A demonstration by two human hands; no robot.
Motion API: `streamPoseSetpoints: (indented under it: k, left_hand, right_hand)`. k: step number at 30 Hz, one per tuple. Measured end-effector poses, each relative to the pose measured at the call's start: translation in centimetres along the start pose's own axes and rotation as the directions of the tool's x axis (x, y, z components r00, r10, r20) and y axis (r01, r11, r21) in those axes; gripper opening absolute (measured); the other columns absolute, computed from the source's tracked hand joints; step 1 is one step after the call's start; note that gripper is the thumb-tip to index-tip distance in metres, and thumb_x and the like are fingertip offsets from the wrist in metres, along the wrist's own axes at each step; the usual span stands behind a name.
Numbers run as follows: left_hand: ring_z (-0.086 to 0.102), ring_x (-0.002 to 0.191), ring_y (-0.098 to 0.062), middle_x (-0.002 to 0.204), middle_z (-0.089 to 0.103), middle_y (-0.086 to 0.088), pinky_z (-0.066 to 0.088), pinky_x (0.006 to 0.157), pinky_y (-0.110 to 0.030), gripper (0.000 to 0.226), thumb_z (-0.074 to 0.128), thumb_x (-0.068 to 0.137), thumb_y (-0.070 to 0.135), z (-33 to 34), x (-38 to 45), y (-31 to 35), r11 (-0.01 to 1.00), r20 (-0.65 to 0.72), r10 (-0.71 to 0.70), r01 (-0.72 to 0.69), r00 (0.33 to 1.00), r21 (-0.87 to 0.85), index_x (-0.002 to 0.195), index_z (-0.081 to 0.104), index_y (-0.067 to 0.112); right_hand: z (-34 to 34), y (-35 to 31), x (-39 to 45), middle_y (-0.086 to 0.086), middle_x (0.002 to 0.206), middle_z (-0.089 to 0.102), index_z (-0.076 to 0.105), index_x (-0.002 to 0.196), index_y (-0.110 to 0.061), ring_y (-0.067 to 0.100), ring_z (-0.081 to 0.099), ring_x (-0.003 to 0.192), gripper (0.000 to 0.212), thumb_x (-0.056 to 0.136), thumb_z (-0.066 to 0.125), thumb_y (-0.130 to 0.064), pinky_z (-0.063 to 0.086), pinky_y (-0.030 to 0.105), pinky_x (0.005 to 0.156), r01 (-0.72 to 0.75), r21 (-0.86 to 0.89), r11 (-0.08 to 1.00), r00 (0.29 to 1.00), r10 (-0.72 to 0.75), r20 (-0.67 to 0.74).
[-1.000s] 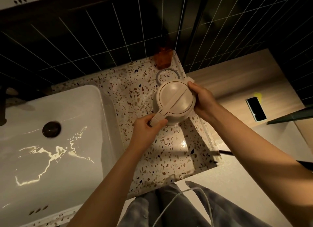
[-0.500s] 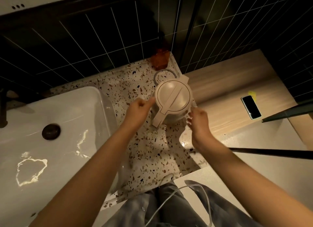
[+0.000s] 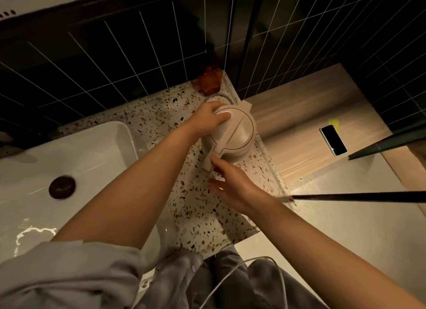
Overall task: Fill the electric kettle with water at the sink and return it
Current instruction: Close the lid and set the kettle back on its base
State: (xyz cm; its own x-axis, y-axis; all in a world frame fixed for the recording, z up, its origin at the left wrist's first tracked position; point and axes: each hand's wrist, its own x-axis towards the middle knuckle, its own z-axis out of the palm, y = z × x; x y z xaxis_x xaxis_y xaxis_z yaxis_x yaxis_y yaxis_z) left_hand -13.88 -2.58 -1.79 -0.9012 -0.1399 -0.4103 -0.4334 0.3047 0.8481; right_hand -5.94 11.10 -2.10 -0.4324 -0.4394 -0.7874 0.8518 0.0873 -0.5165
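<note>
From the head view, the cream kettle (image 3: 232,133) stands on the speckled surface (image 3: 196,193), between the two hands. The left hand (image 3: 208,118) lies flat on the far left part of the kettle lid, fingers loose and spread, not wrapped round anything. It hides that side of the lid. The right hand (image 3: 232,184) is just below the kettle handle. Its fingers are open and a bit curled, and one fingertip touches the end of the handle. It holds nothing. The white sink (image 3: 76,152) is well to the left of the left hand, and its left part is cut off. An orange cup (image 3: 209,81) stands just past the kettle, dim and hard to make out. A phone (image 3: 333,140) lies far to the right of the right hand.
</note>
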Motion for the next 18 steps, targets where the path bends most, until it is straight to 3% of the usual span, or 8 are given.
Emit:
streamPoseSetpoints:
  k: [2,6,12,15,18]
  left_hand:
    - [0.058,0.111,-0.020,0.124,0.063,-0.009,0.048,0.097,-0.035,0.036,0.061,0.091,0.014,-0.5,-0.1,-0.2,1.000,-0.002,0.001,-0.001,1.000,0.001,0.127,0.059,0.009]
    - [0.053,0.123,-0.021,0.128,0.057,-0.003,0.046,0.101,-0.036,0.049,0.066,0.088,0.016,-1.3,-0.9,-1.1,0.999,0.006,-0.036,0.036,0.999,-0.023,0.135,0.052,0.014]
    - [0.044,0.133,-0.021,0.149,0.042,-0.004,0.039,0.110,-0.044,0.072,0.067,0.087,0.015,-0.7,-2.4,-1.5,0.989,-0.032,-0.081,0.077,0.996,-0.127,0.149,0.030,0.022]
    - [0.046,0.131,-0.019,0.151,0.041,0.001,0.042,0.107,-0.050,0.081,0.068,0.085,0.013,-0.1,-3.1,-1.8,0.970,-0.032,-0.108,0.098,0.994,-0.222,0.150,0.023,0.033]
    - [0.044,0.129,-0.018,0.153,0.036,0.002,0.044,0.103,-0.053,0.090,0.070,0.084,0.009,0.2,-3.8,-2.0,0.939,-0.056,-0.167,0.141,0.984,-0.313,0.149,0.017,0.041]
  right_hand:
    - [-0.2,0.2,0.3,-0.006,0.087,0.055,0.059,0.096,-0.019,0.011,0.050,0.081,0.018,0.093,0.056,-0.037,0.039,0.031,0.085,0.001,-0.044,0.999,1.000,0.000,0.032]
    - [-1.9,0.8,-0.1,-0.006,0.119,0.065,0.056,0.127,-0.028,0.020,0.059,0.113,0.047,0.086,0.064,-0.047,0.046,0.041,0.103,0.068,-0.238,0.969,0.997,-0.072,-0.008]
    - [-5.9,-0.4,-1.7,0.009,0.109,0.070,0.067,0.106,-0.014,0.022,0.064,0.107,0.028,0.090,0.061,-0.036,0.049,0.030,0.088,0.179,-0.431,0.885,0.966,-0.241,-0.094]
    - [-7.9,-1.5,-1.7,0.015,0.108,0.070,0.064,0.110,-0.002,0.016,0.065,0.100,0.040,0.090,0.062,-0.036,0.047,0.032,0.093,0.204,-0.507,0.838,0.950,-0.295,-0.105]
    - [-9.0,-2.6,-1.7,0.012,0.103,0.070,0.061,0.113,0.002,0.009,0.062,0.089,0.039,0.092,0.061,-0.031,0.048,0.021,0.077,0.257,-0.555,0.791,0.922,-0.373,-0.105]
